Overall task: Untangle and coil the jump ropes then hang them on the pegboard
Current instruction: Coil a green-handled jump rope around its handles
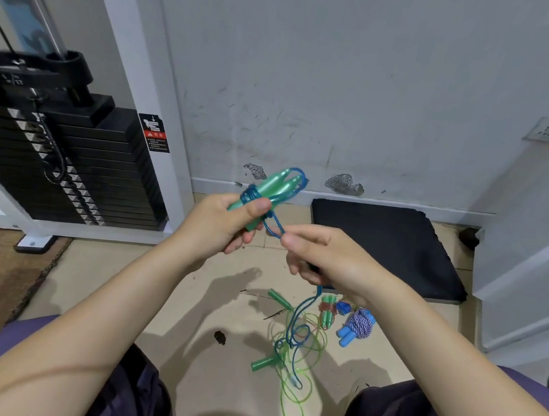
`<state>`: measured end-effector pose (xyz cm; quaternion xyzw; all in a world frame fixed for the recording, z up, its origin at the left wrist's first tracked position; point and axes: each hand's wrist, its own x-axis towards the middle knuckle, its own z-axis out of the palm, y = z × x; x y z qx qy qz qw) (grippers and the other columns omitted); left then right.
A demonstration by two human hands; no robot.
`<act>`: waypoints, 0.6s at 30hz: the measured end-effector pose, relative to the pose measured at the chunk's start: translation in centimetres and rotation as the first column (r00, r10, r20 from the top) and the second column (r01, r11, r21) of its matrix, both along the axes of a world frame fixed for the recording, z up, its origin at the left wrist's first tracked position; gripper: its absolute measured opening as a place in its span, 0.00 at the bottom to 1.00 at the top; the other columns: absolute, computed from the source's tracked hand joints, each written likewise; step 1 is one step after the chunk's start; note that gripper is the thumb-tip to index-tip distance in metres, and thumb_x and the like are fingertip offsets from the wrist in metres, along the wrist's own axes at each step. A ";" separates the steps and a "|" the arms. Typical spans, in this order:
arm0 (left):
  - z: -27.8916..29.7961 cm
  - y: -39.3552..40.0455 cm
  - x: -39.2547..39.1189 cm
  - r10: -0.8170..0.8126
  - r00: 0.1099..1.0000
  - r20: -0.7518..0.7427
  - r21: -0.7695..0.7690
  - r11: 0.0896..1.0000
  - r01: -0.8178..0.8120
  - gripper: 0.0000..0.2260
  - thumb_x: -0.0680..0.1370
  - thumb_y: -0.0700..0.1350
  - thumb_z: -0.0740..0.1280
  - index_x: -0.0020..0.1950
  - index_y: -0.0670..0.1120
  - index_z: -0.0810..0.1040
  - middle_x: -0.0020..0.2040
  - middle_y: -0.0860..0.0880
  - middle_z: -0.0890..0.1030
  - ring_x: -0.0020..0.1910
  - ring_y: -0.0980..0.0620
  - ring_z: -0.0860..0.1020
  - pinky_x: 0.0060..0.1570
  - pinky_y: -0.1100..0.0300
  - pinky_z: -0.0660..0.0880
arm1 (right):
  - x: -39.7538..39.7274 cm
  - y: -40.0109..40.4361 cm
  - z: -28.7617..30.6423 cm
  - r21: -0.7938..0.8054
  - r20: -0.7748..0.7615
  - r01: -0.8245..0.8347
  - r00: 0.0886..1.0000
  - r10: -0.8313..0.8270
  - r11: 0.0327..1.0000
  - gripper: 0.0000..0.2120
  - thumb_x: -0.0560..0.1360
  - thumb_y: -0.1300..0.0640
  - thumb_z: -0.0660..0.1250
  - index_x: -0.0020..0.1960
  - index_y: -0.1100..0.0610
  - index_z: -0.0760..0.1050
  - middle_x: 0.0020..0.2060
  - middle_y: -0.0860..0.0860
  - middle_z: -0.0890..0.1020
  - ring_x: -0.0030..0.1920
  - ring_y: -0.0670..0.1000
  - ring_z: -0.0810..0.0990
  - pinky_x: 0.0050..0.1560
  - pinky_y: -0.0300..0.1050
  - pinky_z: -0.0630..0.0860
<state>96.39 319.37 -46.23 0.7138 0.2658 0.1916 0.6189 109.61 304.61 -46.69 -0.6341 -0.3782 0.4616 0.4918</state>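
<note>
My left hand (228, 223) grips a pair of teal jump-rope handles (277, 184) held side by side, with blue cord wound around them just above my thumb. My right hand (322, 258) pinches the same blue cord (275, 226) close to the handles; the rest of it hangs down from that hand to the floor (300, 313). On the floor between my knees lies a loose green rope (296, 399) with green handles (264, 363), tangled with the blue cord's tail. No pegboard is in view.
Beside the tangle lie a small bundled rope with green handles (327, 313) and a blue-and-white braided rope with blue handles (357, 326). A black mat (389, 244) lies against the wall. A weight-stack machine (54, 162) stands at the left.
</note>
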 end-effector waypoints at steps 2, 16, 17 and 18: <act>0.0 0.6 -0.1 0.135 0.991 -0.002 -0.040 0.990 -0.134 0.17 0.77 0.55 0.68 0.40 0.41 0.77 0.28 0.46 0.75 0.20 0.54 0.64 0.22 0.66 0.60 | -0.6 0.1 -0.1 -0.002 0.110 0.029 0.994 -0.028 1.000 0.11 0.76 0.52 0.71 0.58 0.50 0.82 0.27 0.48 0.67 0.27 0.46 0.60 0.29 0.37 0.55; -1.0 -0.7 -0.2 -0.400 0.782 -0.479 -0.069 0.905 0.421 0.18 0.72 0.57 0.74 0.36 0.44 0.77 0.25 0.47 0.72 0.19 0.54 0.64 0.25 0.62 0.60 | 0.7 0.6 -0.6 0.296 0.710 -0.030 0.675 -0.199 0.955 0.11 0.73 0.51 0.71 0.39 0.59 0.81 0.38 0.47 0.75 0.40 0.47 0.74 0.42 0.40 0.70; -0.9 -1.0 -0.2 -0.451 0.751 -0.482 -0.078 0.876 0.475 0.17 0.72 0.57 0.74 0.36 0.44 0.77 0.24 0.48 0.72 0.19 0.54 0.64 0.26 0.61 0.60 | 0.7 0.7 -0.7 0.295 0.699 -0.026 0.687 -0.197 0.955 0.11 0.72 0.51 0.74 0.38 0.59 0.80 0.37 0.47 0.75 0.39 0.47 0.74 0.41 0.40 0.70; -0.8 -1.2 -0.2 -0.481 0.728 -0.489 -0.078 0.855 0.513 0.17 0.72 0.56 0.74 0.36 0.44 0.77 0.24 0.49 0.72 0.19 0.54 0.64 0.26 0.61 0.61 | 0.6 0.7 -0.9 0.280 0.684 -0.024 0.706 -0.182 0.960 0.12 0.71 0.52 0.75 0.37 0.60 0.80 0.35 0.48 0.75 0.38 0.47 0.74 0.41 0.41 0.70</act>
